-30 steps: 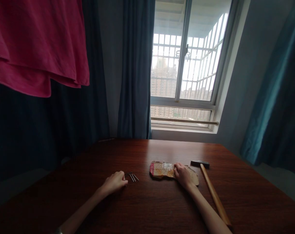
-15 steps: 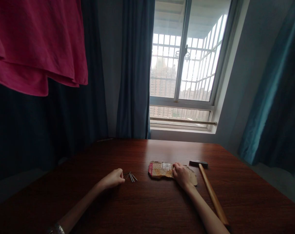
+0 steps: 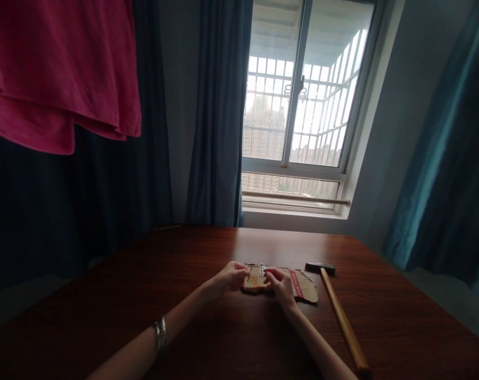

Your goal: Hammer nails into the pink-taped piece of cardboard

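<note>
With the patterned board (image 3: 307, 291) as the middle of our clock and twelve towards the far edge, we have our left hand (image 3: 234, 275) at nine o'clock, thumb and fingers drawn together by the board's end; what they pinch, if anything, we cannot tell. Our right hand (image 3: 281, 284) reaches in from five o'clock over the board's middle, fingers bent; we cannot tell whether its fingertips touch the nail (image 3: 262, 268) standing upright just beside them. We wear a silvery bracelet (image 3: 160, 333) on the left wrist. The board lies flat on the brown table (image 3: 231, 348). Near it, at three o'clock, we see the hammer (image 3: 342, 322), its head at two, its handle running towards five. Farther out, we see the window (image 3: 322, 116) at twelve, a blue curtain (image 3: 219, 116) at eleven and a pink cloth (image 3: 65, 68) hanging at ten.
</note>
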### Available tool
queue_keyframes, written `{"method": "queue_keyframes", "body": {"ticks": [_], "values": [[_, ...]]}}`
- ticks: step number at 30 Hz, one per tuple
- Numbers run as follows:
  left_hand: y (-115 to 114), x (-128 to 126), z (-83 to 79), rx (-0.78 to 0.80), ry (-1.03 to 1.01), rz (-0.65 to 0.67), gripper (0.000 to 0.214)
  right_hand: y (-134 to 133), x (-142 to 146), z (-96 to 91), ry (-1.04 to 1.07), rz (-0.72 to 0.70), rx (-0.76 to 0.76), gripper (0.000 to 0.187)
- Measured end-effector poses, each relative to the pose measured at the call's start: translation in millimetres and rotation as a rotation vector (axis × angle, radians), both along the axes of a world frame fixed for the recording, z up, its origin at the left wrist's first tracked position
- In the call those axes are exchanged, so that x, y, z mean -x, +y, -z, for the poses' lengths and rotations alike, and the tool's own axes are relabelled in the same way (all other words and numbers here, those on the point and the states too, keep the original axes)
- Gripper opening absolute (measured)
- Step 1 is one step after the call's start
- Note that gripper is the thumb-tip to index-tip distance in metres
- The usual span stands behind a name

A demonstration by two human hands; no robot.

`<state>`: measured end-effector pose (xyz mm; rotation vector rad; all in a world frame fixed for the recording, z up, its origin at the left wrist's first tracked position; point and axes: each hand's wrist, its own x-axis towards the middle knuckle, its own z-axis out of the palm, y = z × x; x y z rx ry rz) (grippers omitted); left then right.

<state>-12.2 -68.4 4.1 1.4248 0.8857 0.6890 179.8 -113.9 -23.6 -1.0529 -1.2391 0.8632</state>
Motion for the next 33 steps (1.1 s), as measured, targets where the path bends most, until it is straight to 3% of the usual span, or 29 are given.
{"method": "queue_keyframes", "body": {"ticks": [6,12,16,22,27,33], "values": [[1,-37,15.2,-0.125,-0.046,-0.128,0.045,2,3,-1.3,0.157,-0.148,0.093,0.04],[-2,-45,17.7,-0.323,0.034,-0.122,0.04,1,2,0.2,0.164,-0.14,0.084,0.037],[0,-37,12.0,-0.376,0.138,-0.09,0.034,1,-4,-5.7,0.071,-0.054,0.034,0.035],[22,-27,15.3,-0.516,0.218,-0.196,0.031,21,-19,-8.6,-0.101,0.097,-0.055,0.041],[38,-36,23.1,-0.675,0.35,-0.077,0.029,39,-24,-1.2,-0.276,0.101,-0.115,0.037],[47,-38,25.7,-0.612,0.337,0.033,0.03,46,-23,11.6,-0.336,0.102,-0.119,0.032]]}}
